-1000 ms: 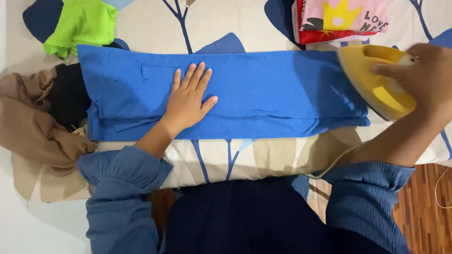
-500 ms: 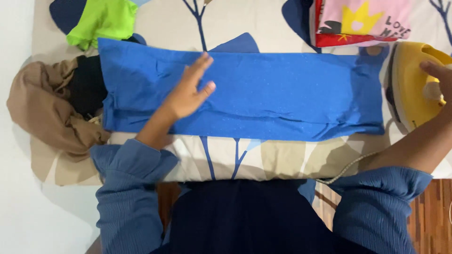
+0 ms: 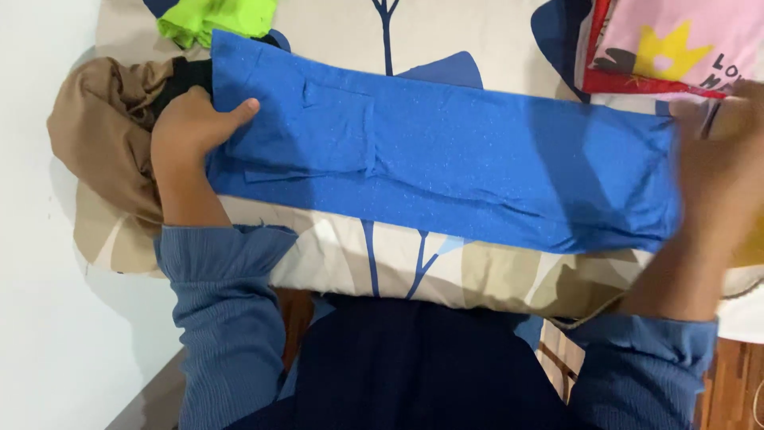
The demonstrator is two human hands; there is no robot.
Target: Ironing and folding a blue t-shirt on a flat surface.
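Left hand (image 3: 191,127) and blurred right hand (image 3: 716,171) at opposite ends of folded blue cloth (image 3: 446,163).

This is a home, a room where laundry is being handled. A padded surface covered by a cream sheet printed with dark blue leaves and branches (image 3: 446,32) serves as the work area, like bedding laid out on the floor. Around a long folded blue garment (image 3: 446,167) lying across that sheet are household clothes: a lime-green garment (image 3: 215,16) just above its left end, a crumpled tan cloth (image 3: 95,135) beside that same end, and a stack of folded clothes topped by a pink printed piece (image 3: 676,40) above its right end. Wood-patterned flooring (image 3: 736,374) shows below its right end.
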